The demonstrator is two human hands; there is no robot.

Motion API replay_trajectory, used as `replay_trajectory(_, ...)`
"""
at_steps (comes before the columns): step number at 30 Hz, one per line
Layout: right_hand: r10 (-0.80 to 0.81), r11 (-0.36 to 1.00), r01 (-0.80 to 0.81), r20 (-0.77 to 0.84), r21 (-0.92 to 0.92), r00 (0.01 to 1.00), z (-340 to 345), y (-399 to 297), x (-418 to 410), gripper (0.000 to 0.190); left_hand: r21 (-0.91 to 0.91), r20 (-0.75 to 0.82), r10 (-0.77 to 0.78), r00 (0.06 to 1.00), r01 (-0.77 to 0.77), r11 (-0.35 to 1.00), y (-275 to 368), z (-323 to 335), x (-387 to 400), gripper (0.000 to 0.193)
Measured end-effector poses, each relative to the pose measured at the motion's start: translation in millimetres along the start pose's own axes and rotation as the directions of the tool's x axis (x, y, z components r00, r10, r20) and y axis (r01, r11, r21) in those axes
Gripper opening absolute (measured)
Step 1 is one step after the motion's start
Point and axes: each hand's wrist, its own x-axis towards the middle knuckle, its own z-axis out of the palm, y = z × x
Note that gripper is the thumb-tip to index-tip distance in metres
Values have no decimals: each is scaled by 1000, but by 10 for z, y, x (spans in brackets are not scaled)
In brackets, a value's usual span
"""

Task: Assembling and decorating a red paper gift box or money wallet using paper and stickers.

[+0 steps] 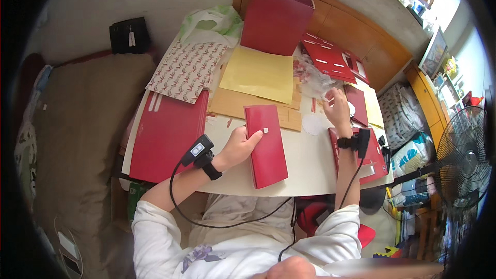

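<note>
My left hand (242, 145) grips a flat, narrow red cardboard box (267, 162) by its left edge, thumb on top. Beside the thumb tip, a small white square (265, 130) sits on the box face. Over the right part of the table, my right hand (336, 106) is raised with its fingers bent. A white, roundish object (351, 109) shows partly behind that hand; whether the fingers hold anything is unclear. Close to the right forearm lies a red printed box (366, 155). A crumpled clear plastic bag (319, 77) lies just beyond the right fingers.
On the white table (310, 166) are red sheets (166, 135), a patterned sheet (186, 71), yellow paper (257, 75) over a wooden board (232, 102), and slotted red card pieces (329, 60). A tall red box (277, 19) stands behind. At right is a fan (465, 159).
</note>
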Motion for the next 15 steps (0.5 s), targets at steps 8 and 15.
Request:
replay_trajectory(8, 181, 875, -116, 95, -470, 979, -14, 164, 74, 10, -54, 26, -49, 998, 50, 997, 77, -31, -22, 22)
replay_trajectory(15, 53, 934, -16, 92, -356, 994, -15, 206, -17, 22, -53, 33, -56, 998, 58, 997, 94, -19, -8, 21)
